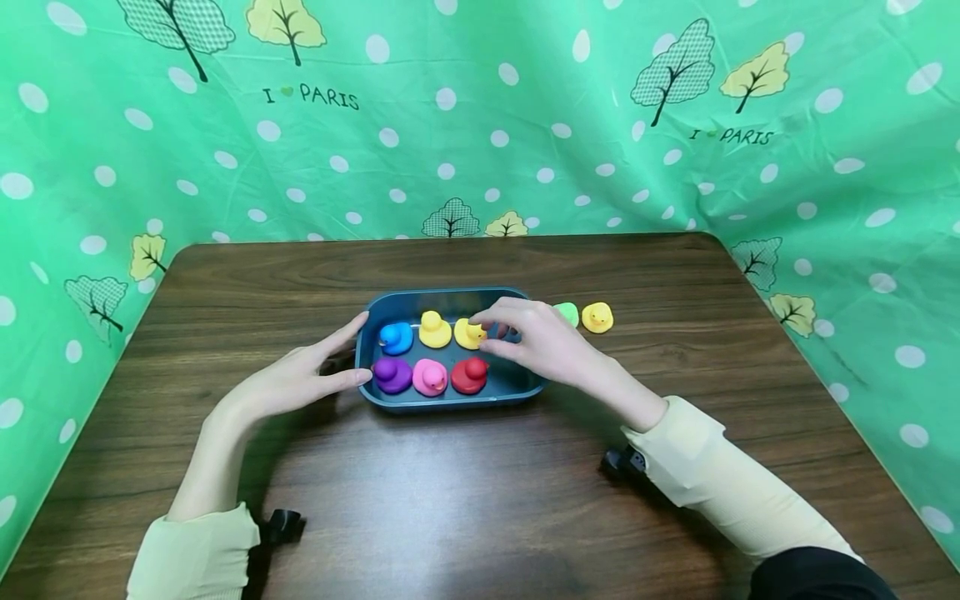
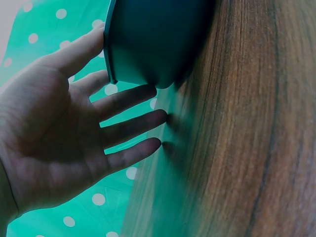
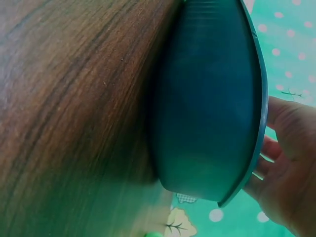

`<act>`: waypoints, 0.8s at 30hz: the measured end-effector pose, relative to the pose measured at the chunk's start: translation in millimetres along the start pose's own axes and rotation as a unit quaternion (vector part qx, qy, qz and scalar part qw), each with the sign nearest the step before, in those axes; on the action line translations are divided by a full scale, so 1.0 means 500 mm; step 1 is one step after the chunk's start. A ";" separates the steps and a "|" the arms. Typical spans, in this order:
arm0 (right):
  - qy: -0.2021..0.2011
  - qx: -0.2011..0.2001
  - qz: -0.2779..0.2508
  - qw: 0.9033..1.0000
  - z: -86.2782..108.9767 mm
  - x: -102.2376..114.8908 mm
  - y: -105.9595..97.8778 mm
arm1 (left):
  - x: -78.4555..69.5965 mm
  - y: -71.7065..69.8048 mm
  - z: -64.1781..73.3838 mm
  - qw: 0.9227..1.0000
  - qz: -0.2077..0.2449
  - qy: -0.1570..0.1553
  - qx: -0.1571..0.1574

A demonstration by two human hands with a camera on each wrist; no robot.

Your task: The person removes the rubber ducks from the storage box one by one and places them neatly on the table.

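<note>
The left hand [image 1: 296, 379] is stretching its fingers wide at the left end of the blue tray [image 1: 450, 407], thumb and forefinger touching the rim. The right hand [image 1: 536, 337] is arching over the tray's right part, its thumb and forefinger curving narrowly around a yellow duck [image 1: 466, 336]; whether they are gripping it, I cannot tell. That duck is sitting in the back row beside a second yellow duck [image 1: 434, 332] and a blue duck [image 1: 396, 338]. Purple [image 1: 393, 376], pink [image 1: 430, 378] and red ducks [image 1: 468, 377] are lining the front. The right hand is partly covering a green duck [image 1: 568, 312] on the counter [image 1: 450, 500], near a third yellow duck [image 1: 597, 317].
</note>
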State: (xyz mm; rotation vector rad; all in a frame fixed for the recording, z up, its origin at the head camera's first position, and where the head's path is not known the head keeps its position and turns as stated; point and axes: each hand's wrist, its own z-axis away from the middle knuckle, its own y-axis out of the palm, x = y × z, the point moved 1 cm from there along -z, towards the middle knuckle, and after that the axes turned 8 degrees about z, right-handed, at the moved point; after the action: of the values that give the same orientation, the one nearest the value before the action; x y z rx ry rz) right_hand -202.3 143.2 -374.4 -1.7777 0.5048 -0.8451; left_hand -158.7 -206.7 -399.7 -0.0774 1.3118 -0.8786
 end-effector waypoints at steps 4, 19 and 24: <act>-0.009 0.028 0.017 0.999 -0.001 0.003 0.004 | 0.000 0.000 0.000 1.000 -0.001 0.001 -0.001; -0.038 0.083 0.021 0.996 -0.001 0.009 0.015 | -0.001 0.000 -0.001 1.000 0.004 0.001 0.000; -0.046 0.093 0.028 0.994 -0.001 0.010 0.019 | -0.001 0.001 0.000 1.000 0.005 0.001 0.001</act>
State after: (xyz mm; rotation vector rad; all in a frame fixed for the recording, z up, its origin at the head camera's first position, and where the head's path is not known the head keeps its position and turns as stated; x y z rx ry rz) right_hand -198.8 136.3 -381.6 -1.6161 0.4008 -0.7436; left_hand -158.6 -206.2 -399.6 -0.0690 1.3124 -0.8718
